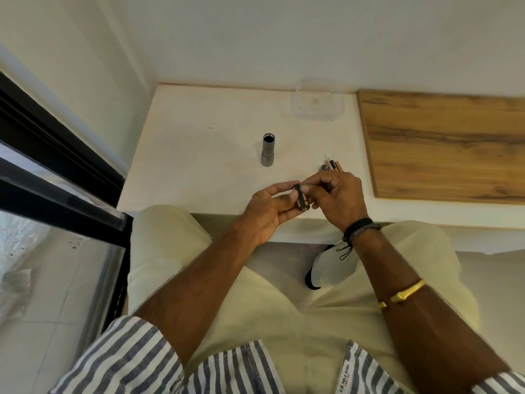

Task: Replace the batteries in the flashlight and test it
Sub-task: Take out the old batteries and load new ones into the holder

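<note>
Holding: both hands grip a small black battery holder (301, 199) above the near edge of the white table (199, 172).
Left hand (267, 211): fingers curled, thumb and fingertips pinching the holder's left side.
Right hand (338, 197): fingers clenched, thumb pressing the holder's right side.
Loose batteries (335, 165): on the table, just beyond the right hand.
Flashlight body (268, 150): grey, upright, open end up, farther back than the hands.
Clear container (316, 99): at the table's far edge.
</note>
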`<state>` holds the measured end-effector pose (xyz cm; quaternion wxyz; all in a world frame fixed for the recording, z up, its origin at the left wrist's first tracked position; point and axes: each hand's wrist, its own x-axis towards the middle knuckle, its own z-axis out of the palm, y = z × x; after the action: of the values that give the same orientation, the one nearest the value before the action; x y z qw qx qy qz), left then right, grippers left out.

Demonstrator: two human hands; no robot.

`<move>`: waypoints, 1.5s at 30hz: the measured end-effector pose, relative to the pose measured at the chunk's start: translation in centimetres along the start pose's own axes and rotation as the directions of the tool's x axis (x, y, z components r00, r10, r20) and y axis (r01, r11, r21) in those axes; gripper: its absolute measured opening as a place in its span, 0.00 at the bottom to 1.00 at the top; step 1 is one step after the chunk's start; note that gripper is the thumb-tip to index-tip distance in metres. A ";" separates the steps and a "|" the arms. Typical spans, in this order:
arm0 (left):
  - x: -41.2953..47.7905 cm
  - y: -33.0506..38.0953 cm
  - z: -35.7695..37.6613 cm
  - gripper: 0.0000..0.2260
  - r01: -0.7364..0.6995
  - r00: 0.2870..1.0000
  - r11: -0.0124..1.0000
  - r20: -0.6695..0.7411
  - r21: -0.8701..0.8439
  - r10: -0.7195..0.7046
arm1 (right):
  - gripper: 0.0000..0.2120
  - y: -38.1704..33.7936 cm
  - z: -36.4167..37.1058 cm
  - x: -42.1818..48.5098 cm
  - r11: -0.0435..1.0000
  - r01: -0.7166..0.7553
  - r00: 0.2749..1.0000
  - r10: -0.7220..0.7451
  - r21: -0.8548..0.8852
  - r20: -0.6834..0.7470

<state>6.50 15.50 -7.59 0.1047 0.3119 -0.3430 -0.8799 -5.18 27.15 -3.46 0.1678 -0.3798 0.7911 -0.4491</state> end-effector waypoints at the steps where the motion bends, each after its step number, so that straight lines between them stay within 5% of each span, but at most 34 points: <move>1: -0.1 -0.4 0.2 0.09 -0.007 1.000 1.000 -0.015 -0.007 0.007 | 0.04 0.1 -0.1 0.2 1.000 0.005 1.000 -0.005 -0.014 0.000; 9: 0.5 0.1 0.1 0.09 -0.025 0.996 1.000 -0.082 -0.010 0.024 | 0.06 0.8 0.7 0.1 0.997 -0.076 0.997 0.076 0.021 -0.004; 17: 0.8 0.5 -0.4 0.14 -0.016 0.985 0.998 -0.169 0.069 0.027 | 0.28 1.4 0.7 0.3 0.919 -0.295 0.933 0.218 0.262 0.285; 21: 0.9 0.8 -0.3 0.12 -0.071 0.982 0.983 -0.159 0.169 0.098 | 0.27 1.5 0.7 0.6 0.827 -0.373 0.914 0.250 0.421 0.320; 24: 1.2 1.6 -0.1 0.10 -0.146 0.967 0.967 -0.178 0.209 0.184 | 0.25 1.7 0.6 1.0 0.653 -0.437 0.899 0.308 0.619 0.310; 28: 2.6 3.1 0.0 0.09 -0.286 0.806 0.861 -0.380 0.421 0.454 | 0.24 2.3 0.8 1.5 0.530 -0.452 0.888 0.342 0.718 0.307; 31: 4.0 4.4 -0.3 0.18 -0.227 0.702 0.736 -0.416 0.638 0.578 | 0.21 2.6 1.2 1.6 0.527 -0.455 0.885 0.356 0.718 0.299; 35: 5.7 5.7 -0.7 0.31 -0.120 0.766 0.672 -0.363 0.731 0.531 | 0.18 2.8 1.5 1.7 0.517 -0.460 0.881 0.369 0.722 0.298; 40: 6.9 6.1 -0.7 0.17 -0.110 0.773 0.530 -0.263 0.841 0.578 | 0.19 2.8 1.7 2.0 0.523 -0.444 0.885 0.385 0.728 0.263; 45: 6.1 5.5 -1.3 0.17 -0.129 0.779 0.441 -0.185 0.888 0.600 | 0.18 2.5 1.6 2.2 0.559 -0.385 0.904 0.387 0.735 0.180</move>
<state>2.41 8.32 -7.58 0.2174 0.4428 -0.7442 -0.4504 -6.75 25.35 -6.28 0.4035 -0.0922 0.5948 -0.6891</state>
